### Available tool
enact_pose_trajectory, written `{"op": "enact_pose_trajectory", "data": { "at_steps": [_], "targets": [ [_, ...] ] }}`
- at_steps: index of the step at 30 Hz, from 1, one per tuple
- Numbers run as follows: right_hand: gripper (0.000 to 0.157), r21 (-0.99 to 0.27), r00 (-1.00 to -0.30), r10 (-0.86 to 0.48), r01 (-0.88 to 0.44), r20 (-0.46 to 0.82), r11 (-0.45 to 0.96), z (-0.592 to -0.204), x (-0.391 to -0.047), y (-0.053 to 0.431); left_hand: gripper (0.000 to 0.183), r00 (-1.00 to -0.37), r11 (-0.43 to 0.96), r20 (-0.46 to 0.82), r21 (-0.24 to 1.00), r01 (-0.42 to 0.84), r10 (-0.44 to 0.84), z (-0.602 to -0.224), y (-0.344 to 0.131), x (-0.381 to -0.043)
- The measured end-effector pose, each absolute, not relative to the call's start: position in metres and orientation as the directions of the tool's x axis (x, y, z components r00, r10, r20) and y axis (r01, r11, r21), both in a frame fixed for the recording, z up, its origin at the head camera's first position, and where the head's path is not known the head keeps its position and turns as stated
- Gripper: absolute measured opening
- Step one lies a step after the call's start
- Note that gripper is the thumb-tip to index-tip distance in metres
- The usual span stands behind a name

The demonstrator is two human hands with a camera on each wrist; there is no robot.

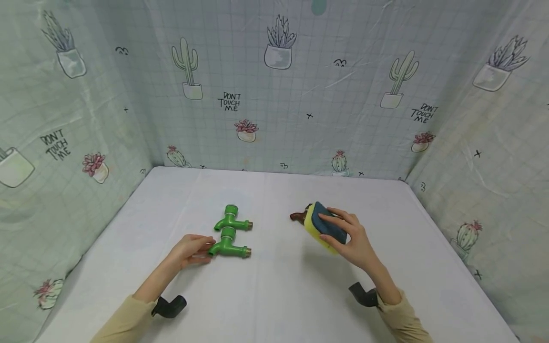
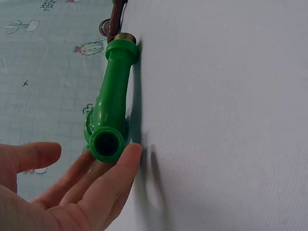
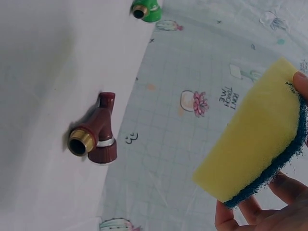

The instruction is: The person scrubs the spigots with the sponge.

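My right hand (image 1: 353, 238) holds a yellow sponge with a dark blue scouring layer (image 1: 328, 226) above the table, thumb on one side and fingers on the other. Behind the sponge lies a brown tap (image 3: 98, 132) with a brass threaded end, partly hidden in the head view. Two green taps lie on the table, a nearer one (image 1: 229, 247) and a farther one (image 1: 231, 221). Beside the nearer tap's spout is my left hand (image 2: 91, 197), its fingertips at the spout and its thumb apart from it. Whether these fingertips touch the tap I cannot tell.
A white-covered table (image 1: 266, 305) spreads under both hands. Cloth walls (image 1: 300, 133) with printed cacti rise at the back and both sides. A black curved piece sits at the left wrist (image 1: 169, 307) and another at the right wrist (image 1: 363, 295).
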State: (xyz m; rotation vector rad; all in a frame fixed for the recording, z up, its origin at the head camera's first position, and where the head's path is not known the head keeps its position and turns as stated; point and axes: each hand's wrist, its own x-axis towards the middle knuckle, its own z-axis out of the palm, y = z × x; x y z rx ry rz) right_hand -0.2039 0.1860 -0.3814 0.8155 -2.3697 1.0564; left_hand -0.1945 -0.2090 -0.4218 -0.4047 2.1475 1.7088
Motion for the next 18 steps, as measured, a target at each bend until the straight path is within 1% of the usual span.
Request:
{"op": "enact_pose_trajectory", "data": {
  "at_steps": [5, 10, 12, 14, 18],
  "targets": [
    [0.045, -0.506, -0.738, -0.352, -0.660, 0.576, 0.555, -0.384, -0.204, 0.193, 0.041, -0.910, 0.320, -0.414, 0.861, -0.395, -0.007, -0.416, -0.208, -0.191],
    [0.045, -0.504, -0.746, -0.346, -0.649, 0.569, 0.569, -0.386, -0.203, 0.201, 0.041, -0.936, 0.371, -0.349, 0.864, -0.339, -0.043, -0.408, -0.205, -0.189],
    [0.045, -0.496, -0.745, -0.345, -0.648, 0.571, 0.578, -0.388, -0.203, 0.204, 0.039, -0.955, 0.378, -0.291, 0.879, -0.292, -0.060, -0.405, -0.202, -0.190],
    [0.045, -0.487, -0.743, -0.343, -0.647, 0.574, 0.587, -0.389, -0.203, 0.207, 0.039, -0.975, 0.388, -0.212, 0.896, -0.218, -0.058, -0.400, -0.197, -0.193],
    [0.046, -0.476, -0.744, -0.338, -0.642, 0.577, 0.600, -0.393, -0.202, 0.213, 0.035, -0.997, 0.411, -0.077, 0.908, -0.077, -0.017, -0.392, -0.180, -0.202]
  ]
}}
